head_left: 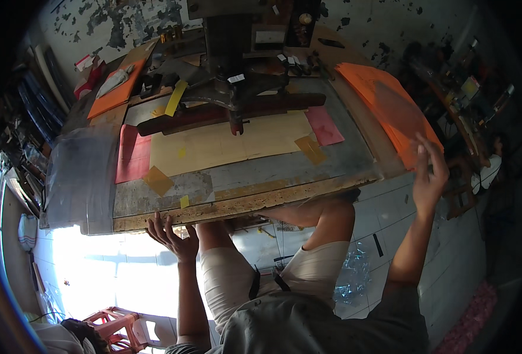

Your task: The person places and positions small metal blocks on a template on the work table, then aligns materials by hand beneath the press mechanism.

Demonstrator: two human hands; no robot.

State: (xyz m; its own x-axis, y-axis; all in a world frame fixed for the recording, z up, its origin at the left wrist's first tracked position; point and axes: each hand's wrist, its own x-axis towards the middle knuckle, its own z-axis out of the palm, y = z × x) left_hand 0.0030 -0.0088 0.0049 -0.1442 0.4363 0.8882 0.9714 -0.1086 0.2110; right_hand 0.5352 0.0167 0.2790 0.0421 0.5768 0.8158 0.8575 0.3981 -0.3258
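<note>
My left hand (169,235) rests open against the worktop's (243,203) front edge; my right hand (429,176), fingers spread, touches the stack of orange sheets (385,100).

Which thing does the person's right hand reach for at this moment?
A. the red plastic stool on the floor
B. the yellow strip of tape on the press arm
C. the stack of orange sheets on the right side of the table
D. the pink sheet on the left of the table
C: the right hand is raised with spread fingers at the near edge of the stack of orange sheets, far from the other things.
</note>
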